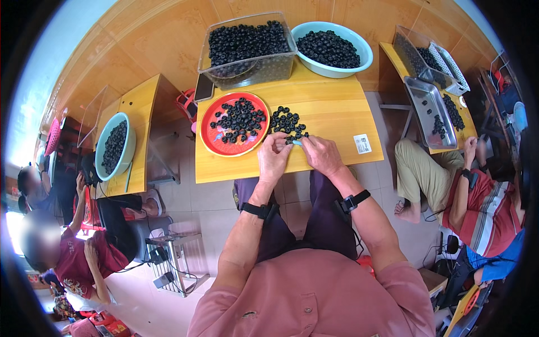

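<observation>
Close to the near edge of the wooden table (pixel 331 106), my two hands meet over small black round pieces. My right hand (pixel 322 154) is closed on a slim light-blue tool (pixel 297 142), its tip pointing toward my left hand. My left hand (pixel 273 156) is pinched at that tip; whatever sits between its fingertips is mostly hidden. Just beyond my fingers lies a loose pile of black round pieces (pixel 286 119), some with a hole or dent. To the left stands a red tray (pixel 209 132) with a yellow rim, holding more of these pieces.
Along the table's back stand a clear plastic bin (pixel 247 78) and a pale-blue basin (pixel 365 56), both full of black pieces. A white label (pixel 362 144) lies at right. Co-workers sit at side tables, with a metal tray (pixel 418 106) and another basin (pixel 128 147).
</observation>
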`<action>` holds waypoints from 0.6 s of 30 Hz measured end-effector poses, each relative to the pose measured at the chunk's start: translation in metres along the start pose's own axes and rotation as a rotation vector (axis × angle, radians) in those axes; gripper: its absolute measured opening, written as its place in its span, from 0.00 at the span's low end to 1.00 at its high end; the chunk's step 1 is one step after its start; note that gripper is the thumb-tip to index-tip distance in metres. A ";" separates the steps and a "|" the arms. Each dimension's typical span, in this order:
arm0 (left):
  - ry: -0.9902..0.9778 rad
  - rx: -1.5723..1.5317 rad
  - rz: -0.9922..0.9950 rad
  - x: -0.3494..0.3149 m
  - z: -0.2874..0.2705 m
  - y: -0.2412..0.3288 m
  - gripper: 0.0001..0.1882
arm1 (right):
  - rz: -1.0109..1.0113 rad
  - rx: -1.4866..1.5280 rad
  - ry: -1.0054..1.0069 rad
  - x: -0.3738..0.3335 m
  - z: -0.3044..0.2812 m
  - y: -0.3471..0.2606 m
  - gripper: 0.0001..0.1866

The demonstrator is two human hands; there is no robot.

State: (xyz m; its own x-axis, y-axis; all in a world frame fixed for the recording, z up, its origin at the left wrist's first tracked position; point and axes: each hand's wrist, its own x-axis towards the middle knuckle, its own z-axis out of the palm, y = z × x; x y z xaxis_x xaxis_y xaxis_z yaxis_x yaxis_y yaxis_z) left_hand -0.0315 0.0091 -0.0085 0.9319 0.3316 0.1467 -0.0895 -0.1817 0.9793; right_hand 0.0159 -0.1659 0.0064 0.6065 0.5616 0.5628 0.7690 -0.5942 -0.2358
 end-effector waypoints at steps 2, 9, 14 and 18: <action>0.013 -0.010 0.001 0.000 -0.002 -0.002 0.17 | -0.002 0.009 0.002 0.001 0.001 -0.001 0.05; 0.020 -0.079 0.006 0.002 -0.003 -0.005 0.17 | -0.008 -0.015 0.022 0.001 0.002 -0.001 0.04; 0.012 -0.176 -0.009 0.003 -0.008 -0.013 0.16 | -0.010 -0.012 0.028 0.000 0.005 0.001 0.03; -0.013 -0.162 -0.008 -0.003 -0.003 -0.002 0.17 | 0.083 -0.075 0.035 -0.004 0.008 0.008 0.03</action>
State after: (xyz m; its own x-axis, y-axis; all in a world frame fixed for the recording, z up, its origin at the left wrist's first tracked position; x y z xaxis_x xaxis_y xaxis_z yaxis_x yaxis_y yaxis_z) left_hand -0.0353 0.0109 -0.0107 0.9372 0.3201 0.1383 -0.1369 -0.0269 0.9902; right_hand 0.0213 -0.1681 -0.0041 0.6589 0.4892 0.5714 0.6984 -0.6801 -0.2231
